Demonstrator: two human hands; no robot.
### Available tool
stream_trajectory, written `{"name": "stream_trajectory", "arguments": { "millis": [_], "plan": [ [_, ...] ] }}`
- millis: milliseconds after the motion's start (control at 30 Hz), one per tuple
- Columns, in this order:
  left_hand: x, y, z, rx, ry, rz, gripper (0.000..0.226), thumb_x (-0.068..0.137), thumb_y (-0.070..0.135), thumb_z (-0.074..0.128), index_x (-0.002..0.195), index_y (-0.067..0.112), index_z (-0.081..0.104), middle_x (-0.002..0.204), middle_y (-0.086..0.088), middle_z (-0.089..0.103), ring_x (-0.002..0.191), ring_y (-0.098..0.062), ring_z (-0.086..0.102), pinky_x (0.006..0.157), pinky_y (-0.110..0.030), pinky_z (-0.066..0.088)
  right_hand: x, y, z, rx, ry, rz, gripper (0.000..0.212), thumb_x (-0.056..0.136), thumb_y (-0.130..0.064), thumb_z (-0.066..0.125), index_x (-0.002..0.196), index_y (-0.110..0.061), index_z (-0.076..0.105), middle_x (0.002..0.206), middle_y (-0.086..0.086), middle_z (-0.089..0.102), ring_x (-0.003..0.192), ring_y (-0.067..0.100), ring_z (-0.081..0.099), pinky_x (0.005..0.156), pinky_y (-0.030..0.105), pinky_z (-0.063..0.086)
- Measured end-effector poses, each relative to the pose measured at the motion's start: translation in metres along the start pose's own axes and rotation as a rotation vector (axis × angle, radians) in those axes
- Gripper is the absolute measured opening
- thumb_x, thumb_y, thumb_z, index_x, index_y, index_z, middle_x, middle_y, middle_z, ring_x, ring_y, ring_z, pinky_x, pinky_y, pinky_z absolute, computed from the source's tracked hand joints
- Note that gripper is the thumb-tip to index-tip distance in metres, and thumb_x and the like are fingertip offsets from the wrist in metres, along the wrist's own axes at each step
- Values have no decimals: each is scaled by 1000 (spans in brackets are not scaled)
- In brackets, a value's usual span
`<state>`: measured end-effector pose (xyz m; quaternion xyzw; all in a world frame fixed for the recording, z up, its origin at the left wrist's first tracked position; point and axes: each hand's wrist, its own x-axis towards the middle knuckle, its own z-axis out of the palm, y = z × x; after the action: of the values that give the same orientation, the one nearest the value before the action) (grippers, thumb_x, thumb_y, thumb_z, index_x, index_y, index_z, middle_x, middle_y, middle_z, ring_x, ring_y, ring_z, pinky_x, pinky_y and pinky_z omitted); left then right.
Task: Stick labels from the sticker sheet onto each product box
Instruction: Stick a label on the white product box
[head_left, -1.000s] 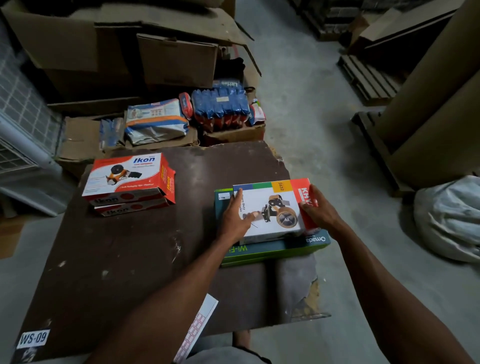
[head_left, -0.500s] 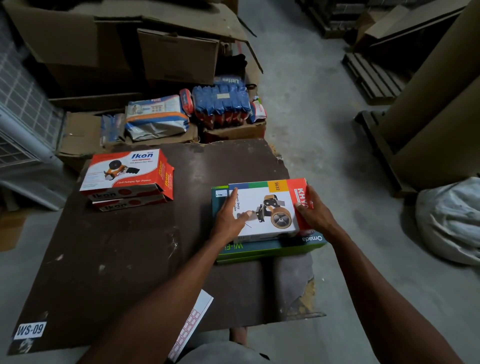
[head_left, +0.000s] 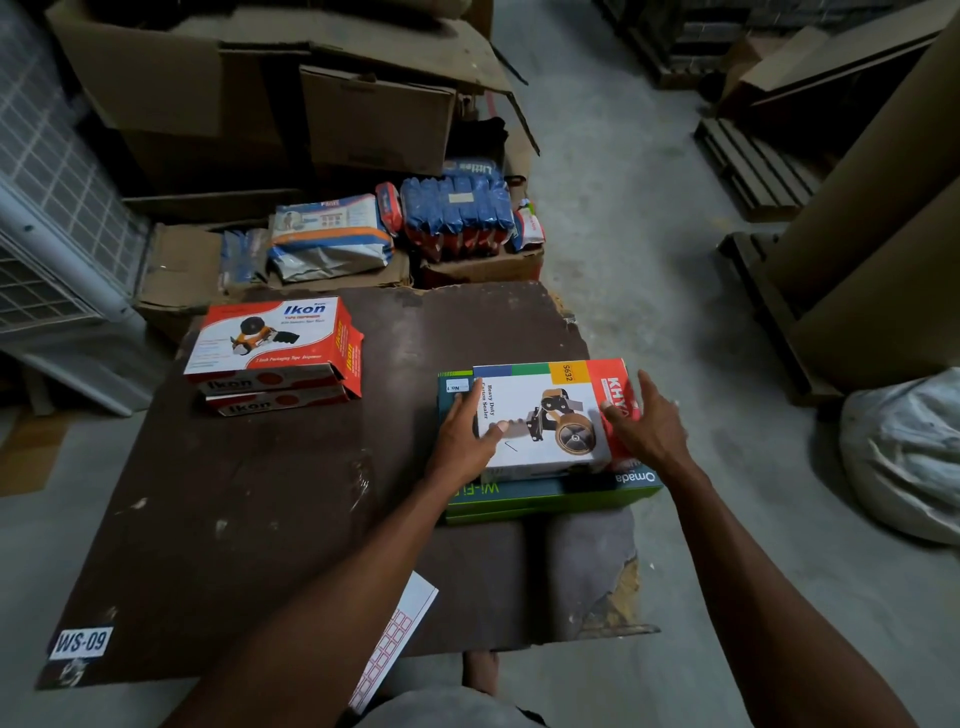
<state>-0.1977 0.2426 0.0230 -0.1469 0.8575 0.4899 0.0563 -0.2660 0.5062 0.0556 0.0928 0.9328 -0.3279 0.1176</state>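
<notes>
A white and red carton-sealer box (head_left: 550, 415) lies on top of a green Omada box (head_left: 550, 499) at the right of the dark board table (head_left: 260, 493). A small white label (head_left: 457, 386) sits on the green box's far left corner. My left hand (head_left: 462, 441) rests against the white box's left edge, fingers straight, thumb on its top. At the red end, my right hand (head_left: 644, 421) has its fingers spread and only its thumb is near the box. Two red Ikon boxes (head_left: 275, 343) are stacked at the far left. The sticker sheet (head_left: 395, 639) lies at the near edge, partly under my left forearm.
Brown cartons (head_left: 374, 119) and blue packets (head_left: 457, 213) crowd the floor behind the table. A white grille unit (head_left: 57, 218) stands at the left. A white sack (head_left: 904, 447) and pallets (head_left: 753, 166) are at the right. A WS-09 tag (head_left: 82, 642) marks the near left corner.
My right hand has let go of the box's red end and spread its fingers. The white box has stayed on the green one, and my left hand has kept its place.
</notes>
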Motion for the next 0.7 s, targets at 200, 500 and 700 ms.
{"name": "stream_trajectory", "arguments": {
  "millis": [200, 500, 700],
  "plan": [
    [-24, -17, -22, -64, 86, 38, 77, 95, 37, 66, 158, 39, 23, 166, -3, 25, 154, -18, 17, 122, -42, 27, -33, -32, 16, 55, 211, -186, 67, 95, -47, 66, 152, -21, 43, 155, 13, 46, 152, 39, 24, 121, 57, 19],
    [-77, -73, -79, -269, 239, -27, 74, 89, 41, 70, 152, 49, 32, 159, -1, 38, 143, -19, 42, 115, -43, 40, -119, -107, 109, 168, 95, -630, 48, 93, -13, 68, 140, -21, 59, 146, 6, 55, 147, 17, 33, 120, 37, 31],
    [-110, -144, -128, -287, 328, -187, 78, 78, 63, 63, 149, 52, 34, 151, -3, 48, 134, -16, 53, 111, -46, 46, -158, -146, 192, 91, -162, -684, 50, 92, -17, 67, 142, -21, 58, 144, 0, 55, 141, 14, 39, 117, 23, 28]
  ]
}}
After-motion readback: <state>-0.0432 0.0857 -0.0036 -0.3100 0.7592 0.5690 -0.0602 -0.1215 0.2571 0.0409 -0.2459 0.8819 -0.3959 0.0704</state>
